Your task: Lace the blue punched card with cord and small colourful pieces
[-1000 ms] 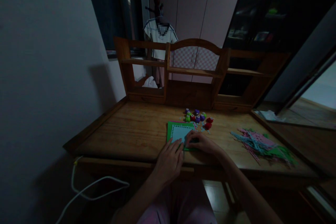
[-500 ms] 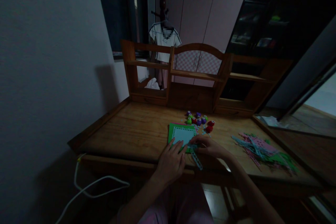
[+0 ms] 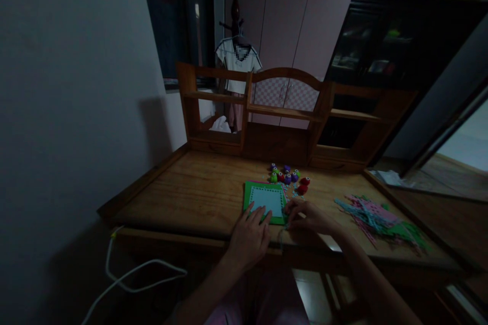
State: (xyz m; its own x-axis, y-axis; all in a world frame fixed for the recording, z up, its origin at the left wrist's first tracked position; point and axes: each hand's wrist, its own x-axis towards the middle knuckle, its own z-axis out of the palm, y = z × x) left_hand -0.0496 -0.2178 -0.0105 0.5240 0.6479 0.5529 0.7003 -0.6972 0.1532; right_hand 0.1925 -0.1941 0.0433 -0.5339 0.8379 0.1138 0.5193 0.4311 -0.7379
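At lower centre, the left hand [image 3: 249,235] lay flat on the blue sheet [image 3: 267,200], while the right hand [image 3: 307,216] pinched a thin strip [image 3: 281,237] beside it. A sharp tug risked tearing the strip or skewing the sheet.

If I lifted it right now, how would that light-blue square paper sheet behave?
The light-blue square paper sheet looks thin, so probably light and bendable. The dots along its upper edge resemble holes, so it might tear there. The left hand rests partly on it, likely resisting lifting.
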